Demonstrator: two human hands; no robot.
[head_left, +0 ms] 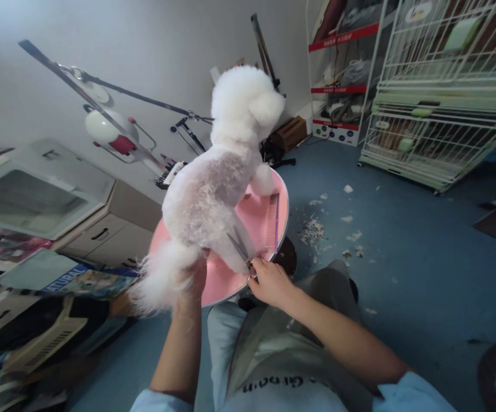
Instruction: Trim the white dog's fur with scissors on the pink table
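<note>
A white fluffy dog (211, 197) stands on a round pink grooming table (252, 217), facing away to the right. My right hand (271, 281) grips a pair of scissors (240, 247) by the finger rings. The blades lie against the fur of the hind leg and look slightly apart. My left hand (195, 276) is at the dog's rear, beside the bushy tail (164, 277). Fur and the dog's body hide its fingers, so I cannot tell what they grip. A purple-backed comb (273, 223) lies along the table's right edge.
A lead (140, 98) runs from a slanted grooming arm (89, 106) to the dog's neck. White wire cages (432, 131) and a shelf rack (338, 86) stand at the back right. Fur clippings (312, 230) litter the blue floor. Cabinets (106, 229) stand on the left.
</note>
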